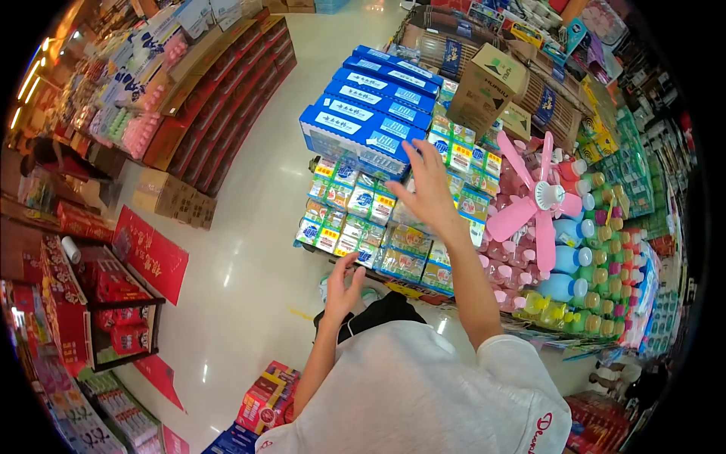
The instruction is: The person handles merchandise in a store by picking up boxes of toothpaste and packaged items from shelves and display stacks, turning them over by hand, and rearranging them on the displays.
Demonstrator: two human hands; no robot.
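My right hand (429, 188) reaches forward over the display, its fingers spread and nothing held. Its fingertips are close to the front blue carton (349, 133) of a row of blue-and-white cartons; whether they touch it I cannot tell. Under and around it lie clear-wrapped packs (364, 198) with green bands and yellow-and-white labels, stacked in rows. My left hand (342, 289) hovers at the near edge of these packs, fingers apart, holding nothing. A pink fan-like piece with several blades (546, 197) lies to the right, on top of bottles.
Pink, blue and green bottles (569, 259) crowd the right side. A brown cardboard box (484, 89) stands behind the packs. Across the pale tiled floor (234, 257) on the left are dark red shelves (227, 98) and a red display stand (64, 303). Red boxes (268, 397) sit near my left elbow.
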